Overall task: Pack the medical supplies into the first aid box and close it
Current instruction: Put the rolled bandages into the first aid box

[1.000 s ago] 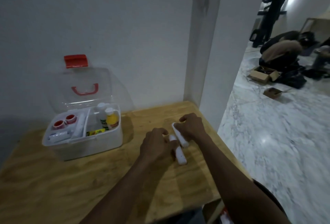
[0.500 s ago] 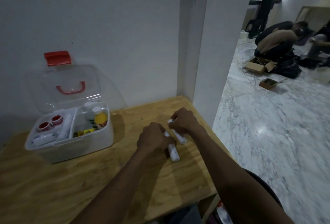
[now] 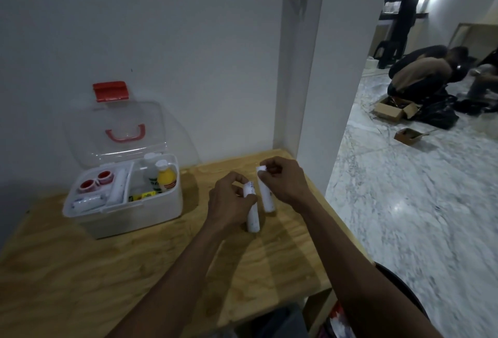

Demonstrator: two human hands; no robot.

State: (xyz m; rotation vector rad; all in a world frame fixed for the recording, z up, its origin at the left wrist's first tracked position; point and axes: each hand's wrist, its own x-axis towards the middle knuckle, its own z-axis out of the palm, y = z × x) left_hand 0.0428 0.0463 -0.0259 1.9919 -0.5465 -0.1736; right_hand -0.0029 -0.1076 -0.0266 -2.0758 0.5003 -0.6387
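Observation:
The first aid box (image 3: 140,220) stands open on the left of the wooden table (image 3: 80,270), its clear lid (image 3: 116,132) with a red handle leaning on the wall. Inside it lie two red-capped jars (image 3: 95,181), a white roll (image 3: 87,201), a yellow bottle (image 3: 166,180) and a white bottle (image 3: 151,169). My left hand (image 3: 229,202) grips one white bandage roll (image 3: 253,219) near its top. My right hand (image 3: 283,181) pinches the upper end of a second white roll (image 3: 265,197). Both rolls are lifted slightly off the table, side by side.
A white wall and pillar (image 3: 304,68) rise just behind the table. The table's right edge (image 3: 347,232) drops to a marble floor. Far right, people crouch and stand among cardboard boxes (image 3: 390,109). A dark stool (image 3: 404,292) sits by my right arm.
Both hands have raised the two white rolls from lying flat on the table to a tilted, lifted hold. The camera view shifted slightly.

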